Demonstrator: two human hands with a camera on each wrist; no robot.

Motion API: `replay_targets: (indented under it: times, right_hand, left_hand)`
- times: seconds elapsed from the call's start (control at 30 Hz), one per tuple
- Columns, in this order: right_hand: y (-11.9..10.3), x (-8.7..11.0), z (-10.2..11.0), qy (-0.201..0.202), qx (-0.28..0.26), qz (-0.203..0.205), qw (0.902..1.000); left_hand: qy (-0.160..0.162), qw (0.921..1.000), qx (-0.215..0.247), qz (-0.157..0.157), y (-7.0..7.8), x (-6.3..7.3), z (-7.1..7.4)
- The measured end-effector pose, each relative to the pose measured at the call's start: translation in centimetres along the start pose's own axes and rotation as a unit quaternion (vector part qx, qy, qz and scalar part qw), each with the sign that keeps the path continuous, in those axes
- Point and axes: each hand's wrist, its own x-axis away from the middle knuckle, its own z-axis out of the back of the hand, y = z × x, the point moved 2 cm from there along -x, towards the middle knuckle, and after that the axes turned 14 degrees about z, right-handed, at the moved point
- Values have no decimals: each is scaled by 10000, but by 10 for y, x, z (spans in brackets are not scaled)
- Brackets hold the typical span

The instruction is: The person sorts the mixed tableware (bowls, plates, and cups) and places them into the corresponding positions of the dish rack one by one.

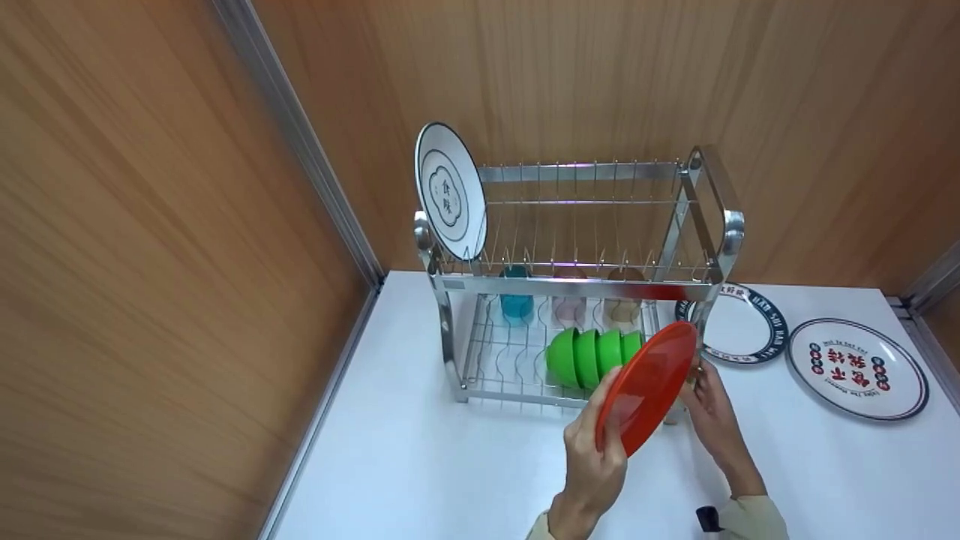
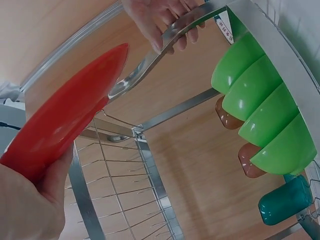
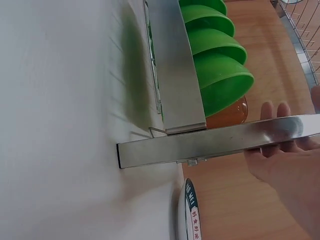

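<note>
A red plate [image 1: 649, 386], tilted on its side, is held by my left hand [image 1: 592, 461] in front of the dish rack, thumb on its face. In the left wrist view the red plate [image 2: 65, 115] shows edge-on. My right hand [image 1: 712, 420] grips the right front post of the metal dish rack [image 1: 577, 286]. The right wrist view shows the fingers [image 3: 285, 110] wrapped behind that post [image 3: 225, 141]. On the lower tier, several green bowls [image 1: 562, 358] lie nested on their sides. One white plate [image 1: 450, 187] with dark lettering stands at the upper tier's left end.
Behind the bowls stand a teal cup [image 1: 516, 306], a pinkish cup [image 1: 568, 309] and an amber cup [image 1: 622, 310]. Right of the rack, a dark-rimmed plate [image 1: 739, 326] and a plate with red lettering [image 1: 859, 375] lie on the white table [image 1: 390, 465]. Wooden panels surround it.
</note>
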Motion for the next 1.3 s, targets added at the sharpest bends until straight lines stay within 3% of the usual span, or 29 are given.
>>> replay_targets:
  times: [0.3, 0.63, 1.0, 1.3]
  right_hand:
    - [4, -15, -4, -79, 5, 295, 9995]
    - [11, -20, -5, 170, 722, 454, 9962]
    - [2, -21, -7, -13, 875, -219, 9959]
    - [-19, -18, -10, -50, 884, -276, 9957]
  left_hand:
    - [374, 9991, 173, -74, 8, -4, 10]
    - [808, 9952, 555, -26, 19, -13, 26]
    - [1728, 9814, 832, 67, 30, -21, 43]
    - [2431, 9652, 888, 368, 34, -28, 54]
